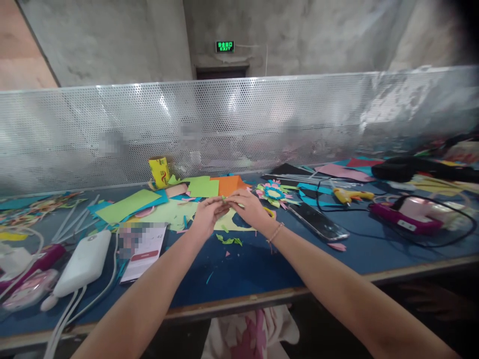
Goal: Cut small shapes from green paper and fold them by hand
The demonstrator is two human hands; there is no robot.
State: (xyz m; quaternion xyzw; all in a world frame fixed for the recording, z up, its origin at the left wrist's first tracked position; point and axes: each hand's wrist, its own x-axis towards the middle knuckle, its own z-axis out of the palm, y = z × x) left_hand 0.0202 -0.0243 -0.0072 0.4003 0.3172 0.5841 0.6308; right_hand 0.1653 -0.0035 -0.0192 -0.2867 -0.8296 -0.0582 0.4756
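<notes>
My left hand (206, 214) and my right hand (249, 209) meet over the blue table (247, 269), fingertips pinched together on a small green paper piece (224, 198). Under them lie light green and yellow paper sheets (175, 212) and small green scraps (229, 241). A paper flower (274, 193) with a blue and yellow middle lies just right of my right hand. A thin bracelet circles my right wrist.
A phone (318, 222) lies right of my hands, with a yellow glue gun (346, 195) and a pink device (411, 212) with cables farther right. At left are a white power bank (83, 263), a card (144, 249), green (127, 205) and orange (229, 184) sheets. A perforated metal screen (239, 124) closes the back.
</notes>
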